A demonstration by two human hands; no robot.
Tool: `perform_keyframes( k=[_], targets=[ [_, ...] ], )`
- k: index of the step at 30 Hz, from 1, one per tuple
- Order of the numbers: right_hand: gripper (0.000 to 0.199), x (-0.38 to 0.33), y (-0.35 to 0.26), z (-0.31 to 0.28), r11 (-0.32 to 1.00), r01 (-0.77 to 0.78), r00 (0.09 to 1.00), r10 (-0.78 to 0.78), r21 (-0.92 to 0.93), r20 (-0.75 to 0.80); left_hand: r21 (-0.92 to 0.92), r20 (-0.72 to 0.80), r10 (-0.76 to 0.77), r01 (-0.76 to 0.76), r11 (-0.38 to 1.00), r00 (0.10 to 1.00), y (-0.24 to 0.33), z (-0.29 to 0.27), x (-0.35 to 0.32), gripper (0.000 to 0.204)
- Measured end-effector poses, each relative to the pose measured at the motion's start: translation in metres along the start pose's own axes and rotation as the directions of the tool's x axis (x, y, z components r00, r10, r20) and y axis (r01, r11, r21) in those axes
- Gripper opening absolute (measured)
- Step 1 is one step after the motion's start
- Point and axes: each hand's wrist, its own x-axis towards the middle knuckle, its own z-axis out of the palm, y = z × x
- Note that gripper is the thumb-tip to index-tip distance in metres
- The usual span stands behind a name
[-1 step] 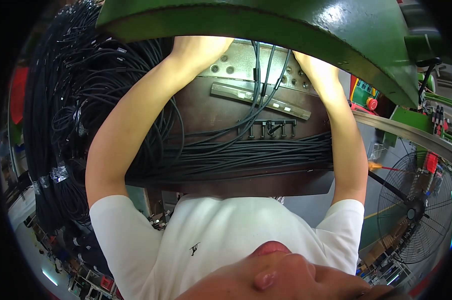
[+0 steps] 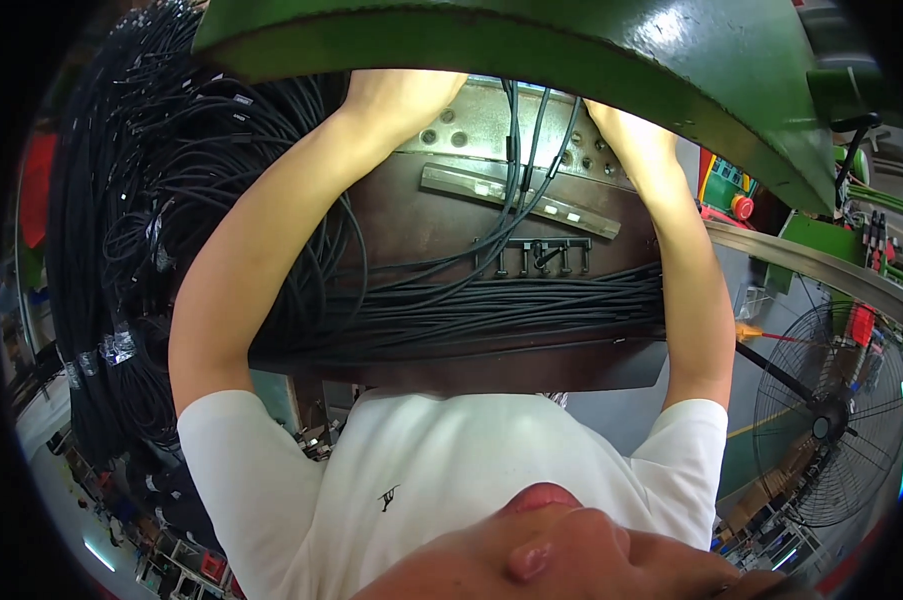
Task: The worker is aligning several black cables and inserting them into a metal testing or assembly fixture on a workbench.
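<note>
Left grip (image 2: 401, 98) and right grip (image 2: 623, 128) reach forward under the green machine (image 2: 531, 38). Its housing hides the fingers of both; whether either is spread, pressed together or pinching anything cannot be told.

Between the grips, dark cables (image 2: 513, 165) run from under the housing back toward the body. The plate (image 2: 486, 115), metal and pierced with round holes, lies between the wrists and is brightly lit. Nearer the body than both grips, a metal bar (image 2: 449, 182) lies aslant on the brown bench (image 2: 396, 215), the cables crossing over it. Closer in again are a black rack (image 2: 576, 243) and a cable bundle (image 2: 531, 300) along the near edge.

Left of the left grip, a cable pile (image 2: 201, 185) covers the side of the bench. Right of the right grip sits a red button (image 2: 742, 207); beyond its forearm, a caged fan (image 2: 821, 428) stands over the floor (image 2: 621, 400).
</note>
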Motion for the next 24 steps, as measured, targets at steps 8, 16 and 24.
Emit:
perform_keyframes(
  k=[8, 16, 24],
  targets=[
    [0.029, -0.051, -0.036, -0.103, 0.877, -0.287, 0.957, 0.282, 0.385, 0.071, -0.373, 0.313, -0.171, 0.286, 0.882, 0.934, 0.038, -0.102, -0.051, 0.054],
    [0.054, -0.309, -0.102, -0.156, 0.339, -0.928, 0.370, 0.809, 0.151, 0.456, -0.026, 0.842, -0.381, 0.735, 0.678, 0.382, 0.114, -0.134, -0.282, 0.031],
    [0.045, -0.380, -0.126, -0.111, 0.486, -0.846, 0.532, 0.748, 0.218, 0.396, 0.012, 0.590, -0.466, 0.569, 0.822, 0.660, 0.101, -0.091, -0.362, 0.036]
  ],
)
